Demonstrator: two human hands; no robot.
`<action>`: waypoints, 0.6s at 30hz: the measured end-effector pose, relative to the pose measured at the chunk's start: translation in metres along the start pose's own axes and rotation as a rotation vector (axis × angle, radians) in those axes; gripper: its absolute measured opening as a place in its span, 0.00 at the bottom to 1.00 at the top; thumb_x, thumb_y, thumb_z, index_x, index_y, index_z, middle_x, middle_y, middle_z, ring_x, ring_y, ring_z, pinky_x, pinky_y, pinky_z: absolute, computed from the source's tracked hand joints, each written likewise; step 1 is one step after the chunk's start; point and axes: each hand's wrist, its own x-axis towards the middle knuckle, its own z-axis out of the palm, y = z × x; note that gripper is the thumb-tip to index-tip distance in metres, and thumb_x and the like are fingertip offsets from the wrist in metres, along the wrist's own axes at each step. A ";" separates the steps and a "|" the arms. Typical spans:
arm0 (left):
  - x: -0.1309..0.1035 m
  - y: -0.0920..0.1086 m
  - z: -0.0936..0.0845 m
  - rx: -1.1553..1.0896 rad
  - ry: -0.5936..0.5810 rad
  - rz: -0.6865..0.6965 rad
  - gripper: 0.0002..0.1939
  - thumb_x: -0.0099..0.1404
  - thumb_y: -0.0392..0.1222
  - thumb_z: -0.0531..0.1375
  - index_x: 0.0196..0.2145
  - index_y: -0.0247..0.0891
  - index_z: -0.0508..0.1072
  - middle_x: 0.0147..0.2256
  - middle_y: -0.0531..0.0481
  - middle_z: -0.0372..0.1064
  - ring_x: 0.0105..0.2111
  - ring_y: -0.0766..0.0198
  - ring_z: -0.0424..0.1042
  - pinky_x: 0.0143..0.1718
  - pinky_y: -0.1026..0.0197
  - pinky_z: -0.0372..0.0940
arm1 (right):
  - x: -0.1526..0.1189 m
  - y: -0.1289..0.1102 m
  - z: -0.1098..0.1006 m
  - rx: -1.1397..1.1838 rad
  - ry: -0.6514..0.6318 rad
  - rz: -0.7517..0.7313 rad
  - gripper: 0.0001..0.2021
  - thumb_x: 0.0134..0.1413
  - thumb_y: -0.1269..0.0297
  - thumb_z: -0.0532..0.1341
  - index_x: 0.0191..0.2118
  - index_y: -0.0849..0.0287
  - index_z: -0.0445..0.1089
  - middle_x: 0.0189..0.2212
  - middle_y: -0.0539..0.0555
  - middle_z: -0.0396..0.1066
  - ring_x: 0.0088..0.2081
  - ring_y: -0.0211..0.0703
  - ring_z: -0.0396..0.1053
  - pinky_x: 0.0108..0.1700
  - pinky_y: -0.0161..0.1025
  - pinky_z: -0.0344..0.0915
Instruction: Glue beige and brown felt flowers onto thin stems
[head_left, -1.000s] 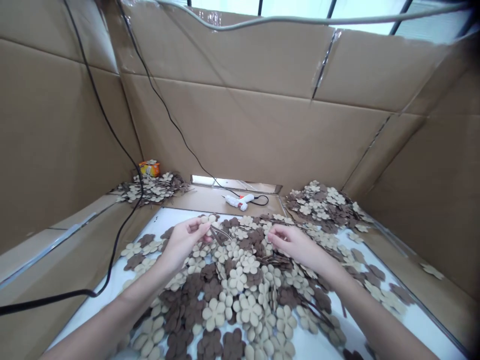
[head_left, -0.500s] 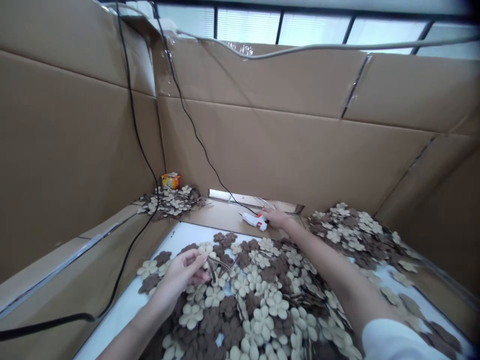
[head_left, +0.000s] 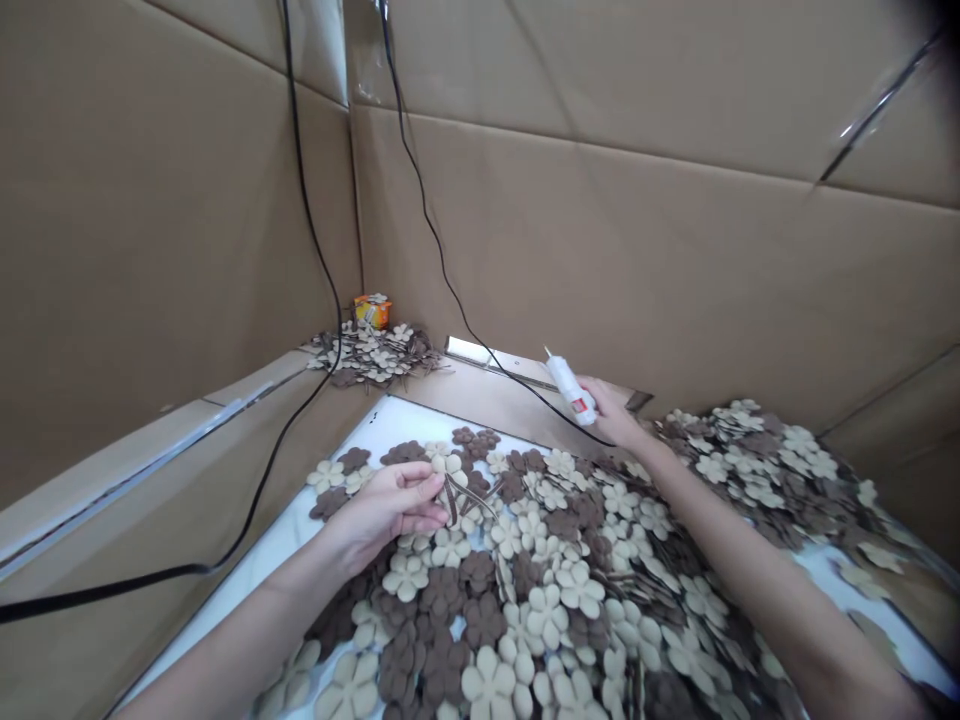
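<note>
My left hand (head_left: pixel 397 505) pinches a cream flower (head_left: pixel 448 468) with thin brown strips (head_left: pixel 469 492) hanging from it, above the flower-covered white board. My right hand (head_left: pixel 609 410) is wrapped round the handle of a white glue gun (head_left: pixel 571 388), whose nozzle points up and to the left near the back cardboard wall. Cream and brown flower cutouts (head_left: pixel 547 615) lie heaped over the white board (head_left: pixel 259 600) below and between both hands.
Cardboard walls (head_left: pixel 600 240) enclose the work surface. More flowers (head_left: pixel 375 352) are piled in the back left corner beside an orange packet (head_left: pixel 373 310), and another heap (head_left: pixel 765 465) lies at the right. Black cables (head_left: pixel 300 170) hang down on the left.
My right hand has closed round the glue gun and lifted it, turning its nozzle upward. The left hand still holds the flower and strips. The view has tilted downward.
</note>
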 end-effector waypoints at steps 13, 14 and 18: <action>-0.007 0.005 0.008 0.064 0.016 0.050 0.11 0.57 0.45 0.64 0.30 0.34 0.71 0.27 0.48 0.72 0.27 0.66 0.73 0.28 0.68 0.69 | -0.053 -0.092 -0.079 0.149 -0.081 -0.318 0.11 0.54 0.62 0.58 0.43 0.59 0.66 0.33 0.56 0.67 0.33 0.43 0.65 0.35 0.36 0.60; -0.007 0.005 0.008 0.054 0.009 0.049 0.11 0.57 0.45 0.65 0.30 0.34 0.71 0.28 0.48 0.73 0.27 0.66 0.73 0.29 0.68 0.69 | -0.054 -0.104 -0.083 0.135 -0.084 -0.368 0.11 0.55 0.62 0.58 0.42 0.60 0.67 0.31 0.55 0.67 0.31 0.41 0.64 0.33 0.35 0.58; -0.010 0.005 0.008 -0.003 -0.021 0.028 0.09 0.56 0.43 0.66 0.29 0.35 0.71 0.26 0.50 0.72 0.27 0.66 0.74 0.28 0.68 0.68 | -0.054 -0.145 -0.088 0.165 -0.106 -0.514 0.08 0.59 0.63 0.56 0.39 0.61 0.69 0.25 0.52 0.66 0.26 0.36 0.62 0.28 0.32 0.55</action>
